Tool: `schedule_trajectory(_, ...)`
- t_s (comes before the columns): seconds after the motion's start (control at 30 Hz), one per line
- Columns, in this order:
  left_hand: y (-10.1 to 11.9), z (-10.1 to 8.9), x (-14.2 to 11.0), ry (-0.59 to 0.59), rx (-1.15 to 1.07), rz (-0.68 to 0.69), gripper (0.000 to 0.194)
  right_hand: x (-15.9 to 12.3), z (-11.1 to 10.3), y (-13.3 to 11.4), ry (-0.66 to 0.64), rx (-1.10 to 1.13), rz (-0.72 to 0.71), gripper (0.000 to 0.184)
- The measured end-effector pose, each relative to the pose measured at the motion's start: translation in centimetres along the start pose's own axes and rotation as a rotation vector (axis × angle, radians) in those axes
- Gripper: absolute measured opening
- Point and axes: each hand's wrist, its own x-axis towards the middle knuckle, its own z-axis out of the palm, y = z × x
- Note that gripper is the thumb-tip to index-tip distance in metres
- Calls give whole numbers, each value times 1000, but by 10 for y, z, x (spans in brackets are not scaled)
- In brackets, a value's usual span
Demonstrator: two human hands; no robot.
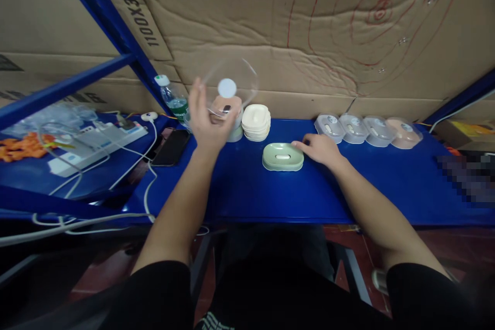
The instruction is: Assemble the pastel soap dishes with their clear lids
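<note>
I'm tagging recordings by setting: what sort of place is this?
Probably a workshop or warehouse workstation: a blue table, cardboard panels behind it, and a white power strip at left.

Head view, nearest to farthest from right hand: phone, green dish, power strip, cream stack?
1. Green dish: immediately left of the right hand.
2. Cream stack: farther left, behind the dish.
3. Phone: left, past the stack.
4. Power strip: far left.
</note>
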Motion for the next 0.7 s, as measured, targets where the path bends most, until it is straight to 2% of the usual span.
schedule_trajectory(0.07, 15, 10, -12, -155, -26, 94, 93, -3, -2, 0, 165, 121, -26, 72)
schedule_trajectory(0.13, 28, 17, -25, -289, -81, 196, 93, -5, -2, 0, 295, 207, -106, 80)
schedule_trajectory(0.2, 35, 22, -34, -390, -140, 277, 91, -7, 0, 1, 378, 217, -208, 88)
schedule_trajectory(0.27, 38, 25, -40, -452, -186, 317, 90, -8, 1, 4, 430, 170, -317, 83)
schedule_trajectory(0.37, 37, 28, -41, -473, -245, 338, 92, -7, 2, 7, 483, 102, -458, 61)
schedule_trajectory(0.43, 34, 28, -39, -478, -307, 354, 92, -6, 1, 9, 496, 106, -487, 52)
schedule_trajectory(0.6, 28, 29, -37, -572, -396, 322, 92, -7, 4, 8, 465, 229, -505, 56)
schedule_trajectory(0.7, 27, 30, -39, -602, -423, 356, 83, -11, 9, 2, 474, 374, -423, 60)
